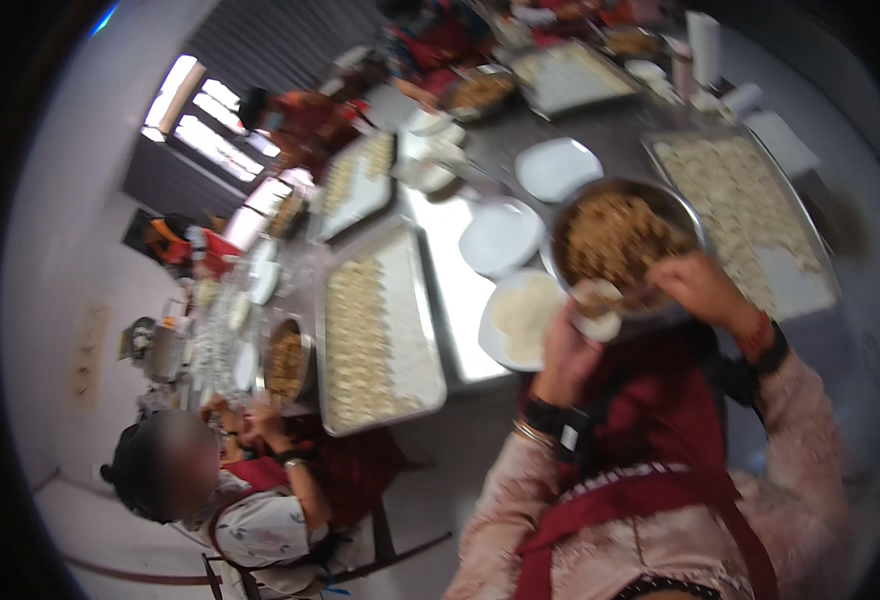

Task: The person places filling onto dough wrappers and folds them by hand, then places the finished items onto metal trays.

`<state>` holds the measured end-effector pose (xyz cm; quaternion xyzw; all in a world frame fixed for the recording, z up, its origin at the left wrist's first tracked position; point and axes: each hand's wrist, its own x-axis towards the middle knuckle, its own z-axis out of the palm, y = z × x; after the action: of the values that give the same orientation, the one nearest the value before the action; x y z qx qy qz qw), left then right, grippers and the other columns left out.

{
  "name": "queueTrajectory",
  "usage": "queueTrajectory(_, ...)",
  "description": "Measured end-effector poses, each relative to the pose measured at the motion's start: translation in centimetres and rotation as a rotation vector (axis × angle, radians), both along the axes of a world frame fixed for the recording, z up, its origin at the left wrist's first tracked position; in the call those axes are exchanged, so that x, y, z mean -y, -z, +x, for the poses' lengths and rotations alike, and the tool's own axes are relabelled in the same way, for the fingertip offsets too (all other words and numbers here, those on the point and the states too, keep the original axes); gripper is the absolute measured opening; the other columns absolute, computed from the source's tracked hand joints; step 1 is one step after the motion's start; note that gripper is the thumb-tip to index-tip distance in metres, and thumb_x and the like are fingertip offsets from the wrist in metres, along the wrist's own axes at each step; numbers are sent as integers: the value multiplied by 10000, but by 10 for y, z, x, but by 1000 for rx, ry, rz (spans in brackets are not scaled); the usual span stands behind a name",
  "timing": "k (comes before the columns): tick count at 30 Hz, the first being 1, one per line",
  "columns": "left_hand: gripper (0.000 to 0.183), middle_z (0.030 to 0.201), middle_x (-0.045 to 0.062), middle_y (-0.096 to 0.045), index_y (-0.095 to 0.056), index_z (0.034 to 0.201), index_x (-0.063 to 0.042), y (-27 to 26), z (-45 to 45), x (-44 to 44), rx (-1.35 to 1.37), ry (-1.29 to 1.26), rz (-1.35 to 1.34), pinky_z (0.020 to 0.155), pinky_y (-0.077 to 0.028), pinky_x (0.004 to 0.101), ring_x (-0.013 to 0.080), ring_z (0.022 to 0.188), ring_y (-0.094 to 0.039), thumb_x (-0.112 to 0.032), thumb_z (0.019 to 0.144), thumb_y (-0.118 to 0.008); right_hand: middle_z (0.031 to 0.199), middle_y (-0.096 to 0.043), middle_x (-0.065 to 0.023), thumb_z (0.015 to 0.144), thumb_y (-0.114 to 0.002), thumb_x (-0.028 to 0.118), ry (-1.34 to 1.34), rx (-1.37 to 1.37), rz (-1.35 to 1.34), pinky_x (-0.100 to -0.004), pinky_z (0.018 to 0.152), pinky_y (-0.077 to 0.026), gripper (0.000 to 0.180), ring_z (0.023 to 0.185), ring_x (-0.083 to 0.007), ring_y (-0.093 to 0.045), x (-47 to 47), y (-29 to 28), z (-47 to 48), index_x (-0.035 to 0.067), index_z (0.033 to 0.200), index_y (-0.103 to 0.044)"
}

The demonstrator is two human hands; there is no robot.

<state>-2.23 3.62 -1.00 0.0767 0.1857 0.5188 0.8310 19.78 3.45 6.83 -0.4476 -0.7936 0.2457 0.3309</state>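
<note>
My left hand (566, 352) holds a round dough wrapper (600, 328) with a dab of brown filling on it, at the near rim of a steel bowl (684, 208). Chopped brown filling (609, 232) is heaped inside the bowl. Over the bowl's right side is my right hand (699, 289), its fingers bunched together; blur hides whether a tool is in them. Just left of my left hand, a white plate (489, 339) carries a stack of pale round wrappers (524, 319).
Two white plates (501, 236) (558, 169) lie beyond the wrappers. Metal trays of dumplings stand right (732, 195) and left (357, 337). A co-worker (275, 480) sits at my left; others work farther along the steel table (477, 360). A paper roll (702, 49) stands far right.
</note>
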Motion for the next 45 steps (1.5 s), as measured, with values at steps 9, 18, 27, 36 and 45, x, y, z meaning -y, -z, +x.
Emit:
queueTrajectory(9, 424, 1205, 158, -510, -410, 1244, 3, -26, 11, 15, -141, -28, 44, 932, -425, 439, 290, 1122, -496, -296, 959, -313, 640, -582, -14, 822, -504, 145, 75, -280, -495, -233, 547, -422, 227, 581, -73, -517, 5, 1, -4, 2, 913, -655)
queueTrajectory(18, 419, 1216, 149, -507, -422, 1236, -22, -12, 5, 17, -164, -11, 20, 919, -422, 453, 299, 1122, -492, -314, 964, -294, 763, -646, -107, 782, -542, 159, 38, 63, -116, -329, 658, -472, 180, 701, -245, -619, 2, 16, -8, 83, 882, -671)
queueTrajectory(27, 420, 1214, 152, -507, -438, 1219, -15, -14, 2, 17, -168, 0, -44, 905, -433, 455, 309, 1110, -499, -314, 963, -291, 783, -646, -98, 808, -568, 62, -53, 94, -66, -283, 643, -465, 150, 693, -190, -612, 3, -18, 5, 53, 937, -645)
queueTrajectory(36, 407, 1195, 162, -515, -452, 1185, 0, -22, 1, 22, -210, 84, -2, 882, -453, 434, 302, 1088, -515, -305, 965, -298, 781, -641, -101, 806, -578, 115, -31, 256, 48, -304, 626, -465, 137, 707, -232, -615, 1, -10, 0, 80, 915, -653)
queueTrajectory(45, 420, 1210, 169, -505, -432, 1204, 12, -18, 2, 20, -154, -32, -72, 931, -422, 441, 310, 1121, -494, -301, 970, -278, 687, -607, -35, 832, -549, 96, 39, 36, -159, -232, 594, -433, 154, 628, -86, -542, 5, -5, 4, 30, 935, -642)
